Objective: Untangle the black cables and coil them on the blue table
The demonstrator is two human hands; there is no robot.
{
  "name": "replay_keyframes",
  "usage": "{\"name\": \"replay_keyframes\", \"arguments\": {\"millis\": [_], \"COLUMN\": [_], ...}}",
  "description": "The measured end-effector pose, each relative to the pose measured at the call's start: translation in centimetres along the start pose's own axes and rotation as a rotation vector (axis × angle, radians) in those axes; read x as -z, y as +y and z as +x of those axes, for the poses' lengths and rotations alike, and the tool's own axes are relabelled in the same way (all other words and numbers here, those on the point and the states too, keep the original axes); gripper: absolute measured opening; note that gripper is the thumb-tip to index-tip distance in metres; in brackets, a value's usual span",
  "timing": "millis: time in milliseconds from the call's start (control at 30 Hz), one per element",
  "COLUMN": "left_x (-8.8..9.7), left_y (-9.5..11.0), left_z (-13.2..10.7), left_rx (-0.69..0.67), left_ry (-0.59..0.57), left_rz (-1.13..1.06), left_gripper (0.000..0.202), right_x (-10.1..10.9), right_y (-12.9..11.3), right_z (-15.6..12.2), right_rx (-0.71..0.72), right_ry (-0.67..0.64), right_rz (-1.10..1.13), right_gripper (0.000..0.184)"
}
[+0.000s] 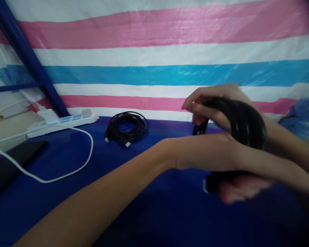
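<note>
Black cable (248, 123), looped in a thick bundle, is raised in both my hands, well to the right of the power strip (79, 120) and nearer to me. My right hand (225, 92) is closed around the upper part of the bundle, its fingers curled towards the power strip. My left hand (208, 151) reaches across in front, its fingers wrapped round the lower part, where a pale-tipped end pokes out; motion blurs this grip, so I cannot tell how tight it is. Just right of the power strip, a second coil (144, 127) lies on the blue table (149, 199), two plug ends facing me. A white charger (50, 116) stands plugged into the power strip, and a white cord (92, 145) loops in front of it. Also in front lies a flat black object (18, 157). Behind the power strip hangs a striped sheet (154, 73)
</note>
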State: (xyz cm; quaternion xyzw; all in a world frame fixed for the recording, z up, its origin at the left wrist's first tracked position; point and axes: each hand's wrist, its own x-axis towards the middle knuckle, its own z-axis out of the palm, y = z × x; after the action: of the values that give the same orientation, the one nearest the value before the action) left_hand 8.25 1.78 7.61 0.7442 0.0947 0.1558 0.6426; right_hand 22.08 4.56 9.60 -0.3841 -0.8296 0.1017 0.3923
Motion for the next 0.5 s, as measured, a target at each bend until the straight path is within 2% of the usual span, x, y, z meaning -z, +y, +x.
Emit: {"name": "replay_keyframes", "arguments": {"millis": [33, 67, 100, 133, 200, 267, 300, 333, 367, 467, 500], "left_x": [0.8, 1.9, 3.1, 4.4, 6.8, 8.5, 9.0, 9.4, 9.8, 11.3, 12.2], "left_y": [0.3, 0.6, 0.8, 0.8, 0.7, 0.3, 0.2, 0.1, 0.0, -0.5, -0.7], "left_z": [0.1, 0.2, 0.3, 0.3, 0.4, -0.1, -0.6, -1.3, -2.2, -5.5, -6.6], "left_rx": [-0.033, -0.082, -0.186, -0.247, -0.311, -0.294, -0.246, -0.157, -0.038, 0.415, 0.504], "left_ry": [0.014, 0.088, 0.382, 0.568, 0.862, 1.036, 1.135, 1.179, 1.172, 0.895, 0.88], "left_rz": [0.038, 0.08, 0.11, 0.119, 0.15, 0.237, 0.359, 0.495, 0.626, 0.856, 0.89], "left_gripper": [0.045, 0.043, 0.042, 0.042, 0.04, 0.031, 0.027, 0.024, 0.021, 0.015, 0.017], "right_x": [0.5, 0.9, 1.2, 1.2, 0.4, -1.4, -2.5, -3.7, -4.9, -8.7, -10.0], "right_y": [-0.3, -0.8, -1.5, -2.2, -3.4, -3.5, -3.0, -2.2, -1.1, 2.1, 2.9], "right_z": [0.0, 0.0, 0.1, 0.2, 0.5, 1.1, 1.5, 2.0, 2.6, 4.7, 5.5], "right_rx": [-0.038, -0.084, -0.128, -0.175, -0.255, -0.358, -0.395, -0.424, -0.463, -0.559, -0.575], "right_ry": [0.068, 0.141, 0.208, 0.259, 0.274, 0.242, 0.213, 0.196, 0.155, 0.0, -0.048], "right_rz": [0.028, 0.067, 0.115, 0.171, 0.33, 0.584, 0.637, 0.651, 0.649, 0.574, 0.533], "right_gripper": [0.013, 0.012, 0.012, 0.013, 0.017, 0.018, 0.016, 0.014, 0.014, 0.015, 0.017]}}
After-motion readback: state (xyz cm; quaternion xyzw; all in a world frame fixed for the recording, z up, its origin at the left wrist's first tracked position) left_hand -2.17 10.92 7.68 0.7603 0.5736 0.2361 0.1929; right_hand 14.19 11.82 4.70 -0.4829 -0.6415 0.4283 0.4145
